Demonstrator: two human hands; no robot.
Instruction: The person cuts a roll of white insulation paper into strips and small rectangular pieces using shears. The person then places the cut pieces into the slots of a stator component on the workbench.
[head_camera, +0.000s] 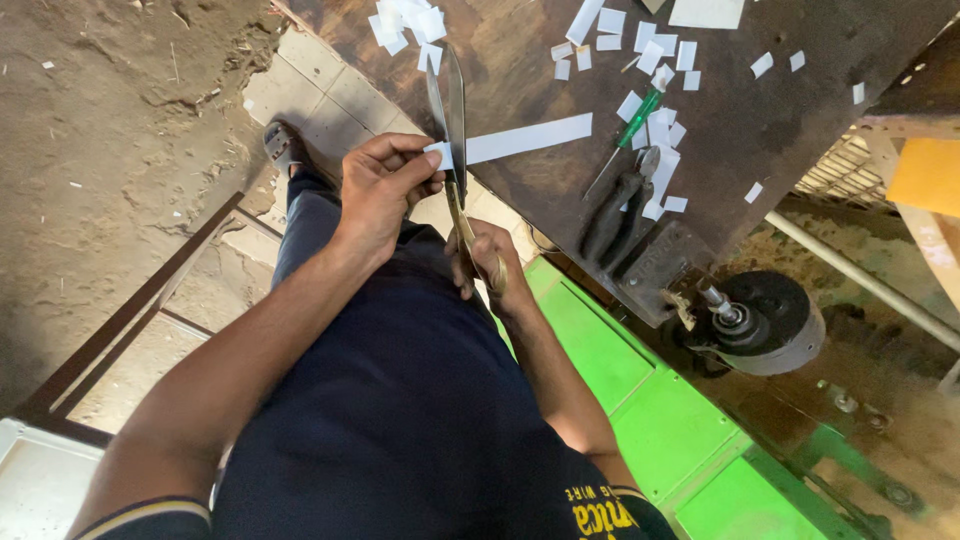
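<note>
Left hand (385, 190) pinches the white strip's (520, 138) end, holding it taut between the scissors' (455, 120) open blades; right hand (485, 262) is closed around the handles.

white paper strip (528, 138), green-handled screwdriver (636, 122), black pliers (618, 212), dark brown table (800, 130), bright green panels (640, 390)

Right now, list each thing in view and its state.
left hand: pinching the end of the white strip
right hand: gripping the shears' handles
shears: blades open around the strip
white strip: flat, uncut
pliers: lying idle
cut pieces: scattered on workbench
</note>
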